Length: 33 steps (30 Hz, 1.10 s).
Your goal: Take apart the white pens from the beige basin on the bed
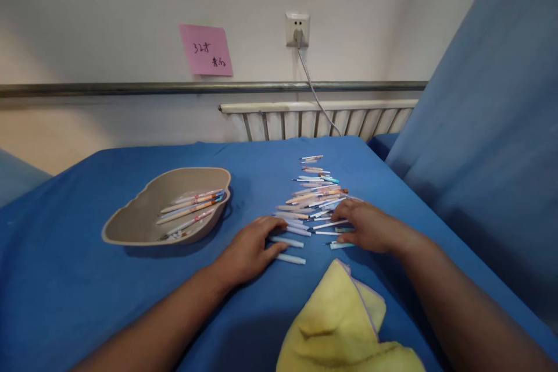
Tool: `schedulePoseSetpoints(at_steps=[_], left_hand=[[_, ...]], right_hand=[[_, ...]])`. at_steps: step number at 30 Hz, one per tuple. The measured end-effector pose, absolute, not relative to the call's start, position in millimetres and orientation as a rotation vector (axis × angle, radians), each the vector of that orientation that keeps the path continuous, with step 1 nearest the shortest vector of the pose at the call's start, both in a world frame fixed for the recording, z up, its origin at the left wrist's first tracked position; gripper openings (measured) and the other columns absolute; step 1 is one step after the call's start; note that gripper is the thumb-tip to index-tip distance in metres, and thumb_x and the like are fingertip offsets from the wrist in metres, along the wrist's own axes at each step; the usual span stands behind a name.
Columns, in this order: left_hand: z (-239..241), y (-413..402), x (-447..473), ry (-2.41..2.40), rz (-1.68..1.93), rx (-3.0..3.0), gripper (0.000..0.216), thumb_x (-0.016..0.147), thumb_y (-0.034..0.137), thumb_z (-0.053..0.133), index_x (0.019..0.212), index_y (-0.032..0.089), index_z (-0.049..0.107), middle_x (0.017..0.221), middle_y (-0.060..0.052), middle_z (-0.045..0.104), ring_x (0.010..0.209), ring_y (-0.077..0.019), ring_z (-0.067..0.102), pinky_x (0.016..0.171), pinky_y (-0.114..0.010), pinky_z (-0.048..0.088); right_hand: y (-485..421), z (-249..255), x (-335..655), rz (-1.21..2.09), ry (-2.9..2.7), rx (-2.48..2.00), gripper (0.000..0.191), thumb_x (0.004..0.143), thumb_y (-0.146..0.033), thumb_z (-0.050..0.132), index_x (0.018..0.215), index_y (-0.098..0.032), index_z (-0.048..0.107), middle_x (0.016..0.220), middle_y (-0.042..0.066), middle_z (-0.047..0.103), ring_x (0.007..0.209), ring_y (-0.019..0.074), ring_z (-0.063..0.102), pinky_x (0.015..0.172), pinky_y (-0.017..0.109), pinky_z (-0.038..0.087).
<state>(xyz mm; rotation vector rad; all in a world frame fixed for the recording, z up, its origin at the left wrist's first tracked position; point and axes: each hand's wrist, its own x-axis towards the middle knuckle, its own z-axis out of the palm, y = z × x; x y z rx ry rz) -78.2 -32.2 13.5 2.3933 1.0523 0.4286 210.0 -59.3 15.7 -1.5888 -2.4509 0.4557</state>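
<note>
A long row of pens and pen refills (305, 200) lies on the blue cloth, most of them set crosswise. My left hand (250, 250) rests at the left ends of the nearer pens, thumb and fingers apart. Under its fingertips are pale pens, including a light blue pen (291, 258) by the thumb. On the other side, my right hand (370, 225) touches the right ends of the refills and pens, its fingers curved and the thumb spread away. Its palm side is hidden. Neither hand visibly lifts anything.
A beige basin (131, 234) with several pens inside stands at left. The yellow cloth (329, 325) lies crumpled in front. Behind the blue-covered bed (261, 157) are a white rail (279, 107), a wall socket (297, 29) with a cable and a pink note (206, 50). Blue curtain (501, 128) hangs at right.
</note>
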Motion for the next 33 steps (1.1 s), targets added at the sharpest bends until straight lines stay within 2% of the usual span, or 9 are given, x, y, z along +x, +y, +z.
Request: schedulePoseSetpoints(at_steps=[3, 6, 12, 18, 21, 25, 28, 30, 33], left_hand=[[17.1, -37.2, -78.0, 0.958, 0.381, 2.506, 0.046, 0.075, 0.033, 0.069, 0.116, 0.024, 0.052, 0.116, -0.006, 0.057, 0.108, -0.0236, 0.051, 0.093, -0.037, 0.040], [17.2, -41.8, -74.0, 0.959, 0.395, 2.607, 0.042, 0.078, 0.034, 0.067, 0.115, 0.023, 0.051, 0.117, -0.008, 0.056, 0.108, -0.0244, 0.049, 0.093, -0.039, 0.039], [8.1, -43.4, -62.7, 1.042, 0.350, 2.744, 0.036, 0.083, 0.033, 0.061, 0.115, 0.021, 0.049, 0.119, -0.009, 0.053, 0.106, -0.0245, 0.049, 0.092, -0.040, 0.039], [18.2, -56.9, -76.6, 1.060, 0.368, 2.688, 0.043, 0.078, 0.037, 0.066, 0.114, 0.021, 0.049, 0.118, -0.010, 0.053, 0.107, -0.0251, 0.049, 0.093, -0.039, 0.040], [43.4, -50.9, -105.7, 1.168, 0.480, 2.666, 0.033, 0.082, 0.030, 0.060, 0.113, 0.022, 0.053, 0.117, -0.009, 0.057, 0.106, -0.0234, 0.052, 0.092, -0.037, 0.040], [73.2, -14.7, -167.1, 1.685, 0.485, 2.445, 0.019, 0.082, 0.038, 0.054, 0.081, 0.022, 0.065, 0.073, -0.006, 0.065, 0.064, -0.0193, 0.059, 0.065, -0.033, 0.046], [72.3, 12.0, -205.6, 1.747, 0.362, 2.380, 0.027, 0.060, 0.041, 0.072, 0.047, 0.021, 0.057, 0.039, 0.001, 0.049, 0.037, -0.0138, 0.045, 0.048, -0.031, 0.043], [62.4, 21.6, -218.9, 1.738, 0.295, 2.349, 0.033, 0.047, 0.039, 0.077, 0.038, 0.022, 0.051, 0.031, 0.004, 0.041, 0.028, -0.0105, 0.036, 0.042, -0.030, 0.040], [48.0, 25.4, -224.1, 1.734, 0.256, 2.322, 0.032, 0.044, 0.036, 0.078, 0.036, 0.022, 0.050, 0.029, 0.004, 0.041, 0.025, -0.0091, 0.032, 0.040, -0.031, 0.039]], right_hand=[[-65.0, 16.8, 198.2, 0.451, -2.459, -1.627, 0.044, 0.063, -0.037, 0.077, 0.099, -0.019, 0.060, 0.103, 0.007, 0.059, 0.098, 0.0243, 0.052, 0.084, 0.034, 0.038], [-67.9, 12.5, 186.0, 0.369, -2.483, -1.641, 0.046, 0.060, -0.035, 0.079, 0.098, -0.019, 0.058, 0.103, 0.008, 0.057, 0.098, 0.0262, 0.050, 0.083, 0.037, 0.037], [-61.1, -11.8, 184.5, 0.087, -2.400, -1.549, 0.033, 0.066, -0.023, 0.072, 0.096, -0.021, 0.057, 0.111, 0.008, 0.055, 0.109, 0.0301, 0.047, 0.087, 0.043, 0.035], [-62.3, -15.9, 182.8, 0.264, -2.417, -1.371, 0.023, 0.077, -0.033, 0.063, 0.097, -0.024, 0.057, 0.104, 0.006, 0.059, 0.097, 0.0252, 0.054, 0.082, 0.038, 0.040], [-64.8, -11.2, 178.3, 0.330, -2.403, -1.353, 0.015, 0.085, -0.033, 0.053, 0.096, -0.023, 0.057, 0.100, 0.007, 0.060, 0.093, 0.0241, 0.055, 0.079, 0.037, 0.042], [-65.9, -8.7, 174.0, 0.385, -2.385, -1.346, 0.015, 0.088, -0.033, 0.047, 0.095, -0.023, 0.056, 0.099, 0.008, 0.061, 0.092, 0.0246, 0.055, 0.079, 0.038, 0.042], [-67.6, -11.2, 170.9, 0.427, -2.385, -1.334, 0.016, 0.089, -0.033, 0.045, 0.096, -0.024, 0.056, 0.098, 0.008, 0.061, 0.090, 0.0250, 0.056, 0.079, 0.039, 0.042], [-68.7, -14.2, 169.2, 0.463, -2.389, -1.326, 0.016, 0.089, -0.033, 0.045, 0.096, -0.024, 0.057, 0.098, 0.008, 0.062, 0.089, 0.0250, 0.056, 0.078, 0.039, 0.043], [-69.2, -18.4, 168.4, 0.517, -2.392, -1.323, 0.014, 0.089, -0.032, 0.045, 0.095, -0.025, 0.056, 0.097, 0.007, 0.062, 0.089, 0.0246, 0.057, 0.077, 0.038, 0.044]])
